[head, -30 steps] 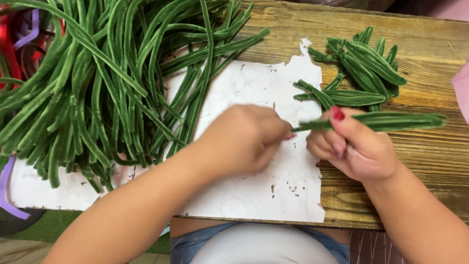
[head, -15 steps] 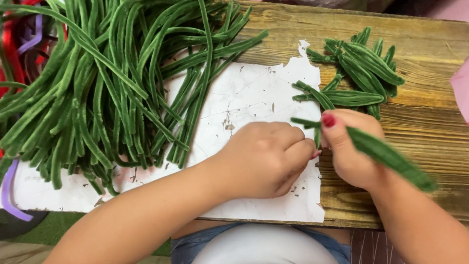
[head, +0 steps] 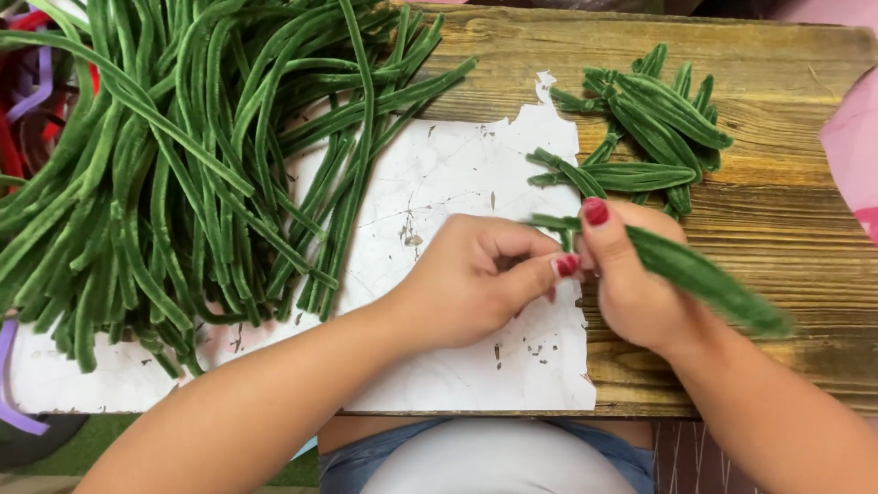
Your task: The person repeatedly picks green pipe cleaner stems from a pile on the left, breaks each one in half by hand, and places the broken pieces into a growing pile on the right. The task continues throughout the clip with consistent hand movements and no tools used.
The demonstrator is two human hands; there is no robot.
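My right hand [head: 631, 284] grips a folded green fuzzy stem [head: 704, 279] that slants down to the right over the wooden table [head: 786, 110]. My left hand [head: 476, 279] pinches the stem's thin end right beside the right thumb, above the torn white sheet [head: 439, 183]. A small heap of finished folded green pieces [head: 654, 128] lies just beyond my right hand. A big pile of long green fuzzy stems [head: 183, 165] covers the left side.
Red and purple strips [head: 32, 82] show under the long stems at the far left. A pink object [head: 855, 151] sits at the right edge. The table's near edge runs just below my wrists, with my lap beneath it.
The green stem in my right hand has swung from level to slanting down right. My left hand has closed in on its thin end beside the right thumb.
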